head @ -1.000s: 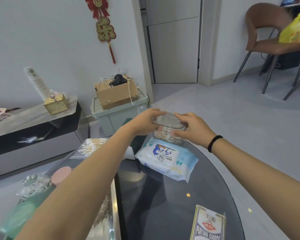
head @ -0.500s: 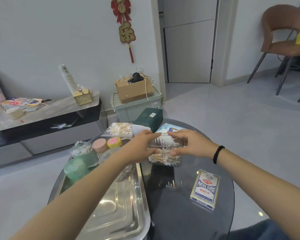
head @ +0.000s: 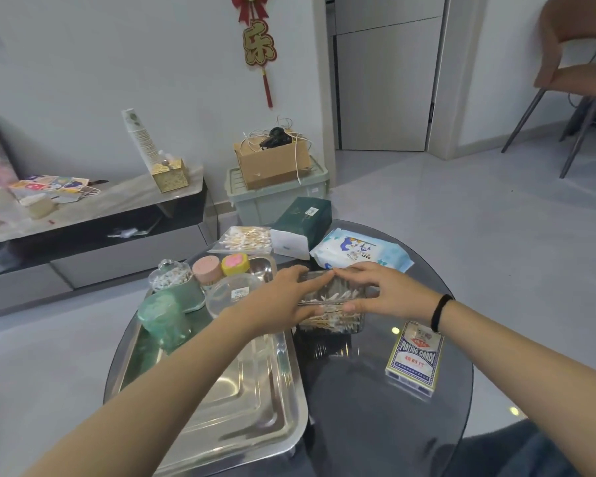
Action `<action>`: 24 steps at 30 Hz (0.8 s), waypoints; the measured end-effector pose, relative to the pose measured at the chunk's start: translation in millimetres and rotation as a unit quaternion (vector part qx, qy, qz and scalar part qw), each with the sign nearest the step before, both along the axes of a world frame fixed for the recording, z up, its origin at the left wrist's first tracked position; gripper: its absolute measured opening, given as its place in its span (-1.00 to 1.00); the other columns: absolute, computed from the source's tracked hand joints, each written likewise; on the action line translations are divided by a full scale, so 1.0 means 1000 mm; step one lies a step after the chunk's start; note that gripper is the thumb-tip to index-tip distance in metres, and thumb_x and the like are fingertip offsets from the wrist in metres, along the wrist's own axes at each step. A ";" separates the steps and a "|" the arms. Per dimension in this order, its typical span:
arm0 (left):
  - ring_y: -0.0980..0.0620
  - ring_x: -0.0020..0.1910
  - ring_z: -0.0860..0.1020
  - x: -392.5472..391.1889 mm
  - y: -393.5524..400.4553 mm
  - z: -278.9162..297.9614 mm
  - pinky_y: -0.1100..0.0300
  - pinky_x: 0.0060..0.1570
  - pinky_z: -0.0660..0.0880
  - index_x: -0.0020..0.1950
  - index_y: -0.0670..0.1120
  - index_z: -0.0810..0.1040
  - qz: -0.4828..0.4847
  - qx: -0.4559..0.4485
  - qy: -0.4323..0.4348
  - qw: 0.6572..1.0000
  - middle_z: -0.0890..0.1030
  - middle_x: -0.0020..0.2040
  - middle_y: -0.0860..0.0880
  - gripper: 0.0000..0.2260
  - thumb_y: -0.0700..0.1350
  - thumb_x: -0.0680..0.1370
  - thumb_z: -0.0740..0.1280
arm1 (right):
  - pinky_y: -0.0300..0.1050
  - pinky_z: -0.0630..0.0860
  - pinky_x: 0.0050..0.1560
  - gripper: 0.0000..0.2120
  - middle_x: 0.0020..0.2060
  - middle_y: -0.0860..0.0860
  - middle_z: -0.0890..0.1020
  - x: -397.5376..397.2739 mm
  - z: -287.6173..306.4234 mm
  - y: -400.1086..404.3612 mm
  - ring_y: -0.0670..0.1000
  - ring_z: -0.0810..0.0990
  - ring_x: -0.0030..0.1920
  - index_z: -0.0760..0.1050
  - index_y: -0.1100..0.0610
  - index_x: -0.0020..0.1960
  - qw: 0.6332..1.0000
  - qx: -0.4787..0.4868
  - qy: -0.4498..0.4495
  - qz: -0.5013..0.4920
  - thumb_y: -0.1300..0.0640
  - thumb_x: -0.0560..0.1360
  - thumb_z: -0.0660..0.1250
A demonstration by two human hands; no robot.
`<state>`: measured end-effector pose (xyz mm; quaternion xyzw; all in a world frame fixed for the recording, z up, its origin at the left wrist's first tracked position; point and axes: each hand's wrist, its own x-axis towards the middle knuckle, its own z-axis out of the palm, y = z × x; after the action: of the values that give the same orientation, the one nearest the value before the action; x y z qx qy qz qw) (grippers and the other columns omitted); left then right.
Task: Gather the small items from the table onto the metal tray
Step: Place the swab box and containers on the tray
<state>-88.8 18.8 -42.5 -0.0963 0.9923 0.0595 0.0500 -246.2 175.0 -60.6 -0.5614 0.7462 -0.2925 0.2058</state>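
Clear plastic swab box (head: 331,306) | left hand (head: 283,302), right hand (head: 389,294) grip its lid | beside shiny steel tray (head: 241,407)

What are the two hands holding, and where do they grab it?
Both hands hold the clear box of cotton swabs: left hand grips its left side, right hand its right side, near the top.

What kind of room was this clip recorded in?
Most likely a home living room: a low media console along the wall, a red festive hanging above it, and a round glass coffee table holding household bits and a metal tray.
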 end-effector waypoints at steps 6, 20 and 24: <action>0.01 0.11 0.41 0.000 -0.003 -0.002 0.13 0.17 0.39 0.50 0.27 -0.02 -0.002 -0.008 -0.001 1.000 0.26 0.31 -0.10 -0.43 0.17 0.56 0.17 | -0.70 0.13 0.04 -0.42 0.34 -0.03 0.37 -0.002 -0.007 0.000 -0.16 0.33 0.23 0.26 -0.04 0.42 1.000 -0.009 0.006 0.009 -0.04 0.45 0.34; -0.08 0.52 0.00 0.005 -0.001 -0.015 -0.08 0.38 0.22 0.50 0.27 -0.21 0.003 0.009 -0.025 1.000 -0.08 0.56 0.00 -0.40 0.24 0.56 0.06 | -0.08 0.08 0.44 -0.44 0.51 -0.11 0.03 0.003 -0.025 0.002 -0.05 -0.04 0.50 0.06 -0.30 0.41 1.000 -0.014 0.017 0.001 -0.21 0.46 0.17; -0.17 0.53 -0.05 0.005 0.004 -0.014 -0.18 0.39 0.19 0.47 0.31 -0.23 0.027 0.001 -0.039 0.999 -0.14 0.57 -0.05 -0.34 0.22 0.55 0.15 | -0.02 0.14 0.42 -0.41 0.52 -0.15 -0.05 0.006 -0.029 0.005 0.00 -0.01 0.50 -0.06 -0.35 0.42 0.996 0.017 0.088 -0.009 -0.30 0.44 0.06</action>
<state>-84.1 23.0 -56.7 -0.1254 0.9866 0.0582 0.0867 -240.5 179.7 -90.1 -0.5746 0.7715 -0.2310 0.1459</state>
